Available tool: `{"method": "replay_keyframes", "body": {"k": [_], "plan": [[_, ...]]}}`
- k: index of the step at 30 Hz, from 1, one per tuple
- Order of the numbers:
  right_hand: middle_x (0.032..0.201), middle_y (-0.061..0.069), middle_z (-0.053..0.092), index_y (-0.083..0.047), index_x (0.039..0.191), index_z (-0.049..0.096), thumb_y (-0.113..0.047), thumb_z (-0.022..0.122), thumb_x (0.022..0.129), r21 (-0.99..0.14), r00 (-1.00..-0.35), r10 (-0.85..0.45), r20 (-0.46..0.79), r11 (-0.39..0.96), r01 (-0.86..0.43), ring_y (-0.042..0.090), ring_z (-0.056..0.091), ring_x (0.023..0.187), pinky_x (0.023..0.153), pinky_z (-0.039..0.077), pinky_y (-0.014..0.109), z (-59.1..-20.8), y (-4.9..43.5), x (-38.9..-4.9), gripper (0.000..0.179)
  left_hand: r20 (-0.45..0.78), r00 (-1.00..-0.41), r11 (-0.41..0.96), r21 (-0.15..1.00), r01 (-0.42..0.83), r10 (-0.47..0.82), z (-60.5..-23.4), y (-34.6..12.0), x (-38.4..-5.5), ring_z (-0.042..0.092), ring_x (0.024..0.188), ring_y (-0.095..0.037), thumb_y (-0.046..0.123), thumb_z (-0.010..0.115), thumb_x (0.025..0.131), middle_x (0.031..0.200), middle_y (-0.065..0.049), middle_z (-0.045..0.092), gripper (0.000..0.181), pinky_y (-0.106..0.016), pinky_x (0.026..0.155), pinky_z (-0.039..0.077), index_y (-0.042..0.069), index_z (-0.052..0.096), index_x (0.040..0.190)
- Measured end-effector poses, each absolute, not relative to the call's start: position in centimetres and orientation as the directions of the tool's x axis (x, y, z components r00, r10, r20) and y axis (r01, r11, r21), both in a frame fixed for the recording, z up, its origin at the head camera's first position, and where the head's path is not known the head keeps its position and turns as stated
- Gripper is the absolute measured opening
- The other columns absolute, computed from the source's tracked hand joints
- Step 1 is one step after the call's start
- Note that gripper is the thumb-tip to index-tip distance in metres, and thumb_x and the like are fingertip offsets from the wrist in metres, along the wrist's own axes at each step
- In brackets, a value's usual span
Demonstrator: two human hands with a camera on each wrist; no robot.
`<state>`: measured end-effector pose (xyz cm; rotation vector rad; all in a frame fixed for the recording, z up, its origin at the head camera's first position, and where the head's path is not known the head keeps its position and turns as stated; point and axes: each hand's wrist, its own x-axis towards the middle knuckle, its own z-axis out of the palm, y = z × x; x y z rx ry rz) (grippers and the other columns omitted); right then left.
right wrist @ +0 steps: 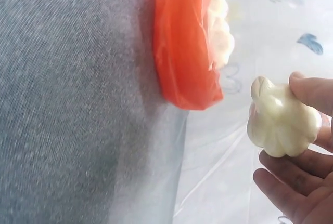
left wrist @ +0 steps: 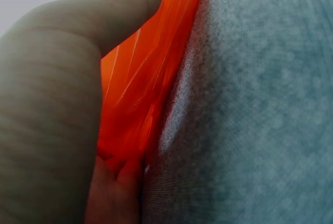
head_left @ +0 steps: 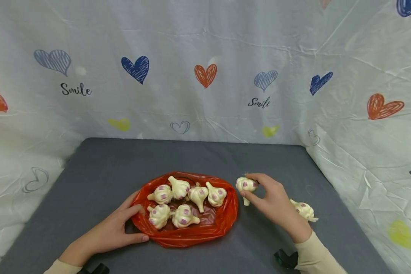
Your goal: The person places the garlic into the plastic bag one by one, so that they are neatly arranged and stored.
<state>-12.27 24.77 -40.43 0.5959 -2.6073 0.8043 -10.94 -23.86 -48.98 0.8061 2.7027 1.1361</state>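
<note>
A red plastic bag [head_left: 209,230] stands with its mouth spread wide, several garlic bulbs [head_left: 184,216] inside. My left hand [head_left: 113,228] holds the bag's left end, the thumb along its near side and the fingers at the rim. In the left wrist view, the thumb [left wrist: 119,16] lies against the red plastic. To the right of the bag, my right hand [head_left: 274,199] pinches one garlic bulb [head_left: 245,184] between thumb and fingers, its stem pointing down. That bulb [right wrist: 281,117] appears off the table in the right wrist view, apart from the bag [right wrist: 182,47].
Another garlic bulb [head_left: 303,210] lies on the dark grey table [head_left: 157,156], partly hidden behind my right wrist. A white sheet [head_left: 226,42] printed with hearts and words rises behind the table and along both sides.
</note>
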Motion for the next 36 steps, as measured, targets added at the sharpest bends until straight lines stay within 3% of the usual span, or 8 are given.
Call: {"method": "replay_keyframes", "body": {"k": [14, 21, 28, 36], "plan": [[0.132, 0.000, 0.073, -0.012, 0.135, 0.072, -0.025, 0.092, 0.093, -0.485, -0.852, -0.320, 0.415, 0.714, -0.504, 0.016, 0.070, 0.114, 0.095, 0.060, 0.048, -40.8, 22.8, -12.3, 0.048, 0.110, -0.852, 0.573, 0.696, 0.433, 0.512, -49.1, -23.9, -10.9, 0.035, 0.157, -0.048, 0.055, 0.089, 0.089, 0.178, -0.013, 0.022, 0.036, -0.063, 0.107, 0.050, 0.045, 0.064, 0.113], [0.133, 0.000, 0.072, -0.012, 0.135, 0.072, -0.024, 0.091, 0.093, -0.508, -0.836, -0.352, 0.420, 0.673, -0.538, 0.017, 0.070, 0.117, 0.095, 0.060, 0.047, -40.8, 21.9, -12.4, 0.048, 0.096, -0.854, 0.578, 0.697, 0.425, 0.512, -49.0, -23.9, -10.9, 0.032, 0.158, -0.047, 0.057, 0.088, 0.089, 0.179, -0.013, 0.021, 0.040, -0.063, 0.109, 0.049, 0.046, 0.066, 0.120], [0.133, -0.001, 0.072, -0.014, 0.135, 0.072, -0.026, 0.091, 0.093, -0.514, -0.825, -0.379, 0.419, 0.650, -0.559, 0.016, 0.070, 0.118, 0.095, 0.061, 0.044, -40.7, 20.8, -12.6, 0.047, 0.091, -0.857, 0.580, 0.699, 0.418, 0.508, -48.9, -24.0, -10.9, 0.032, 0.158, -0.048, 0.061, 0.087, 0.089, 0.179, -0.014, 0.021, 0.037, -0.067, 0.109, 0.048, 0.045, 0.064, 0.113], [0.132, -0.002, 0.072, -0.014, 0.134, 0.071, -0.025, 0.091, 0.094, -0.528, -0.813, -0.401, 0.421, 0.620, -0.580, 0.015, 0.071, 0.114, 0.090, 0.062, 0.041, -40.5, 19.8, -12.6, 0.046, 0.080, -0.857, 0.580, 0.704, 0.410, 0.509, -49.1, -24.0, -10.9, 0.030, 0.159, -0.047, 0.062, 0.086, 0.089, 0.180, -0.012, 0.019, 0.039, -0.066, 0.110, 0.047, 0.046, 0.065, 0.118]]}}
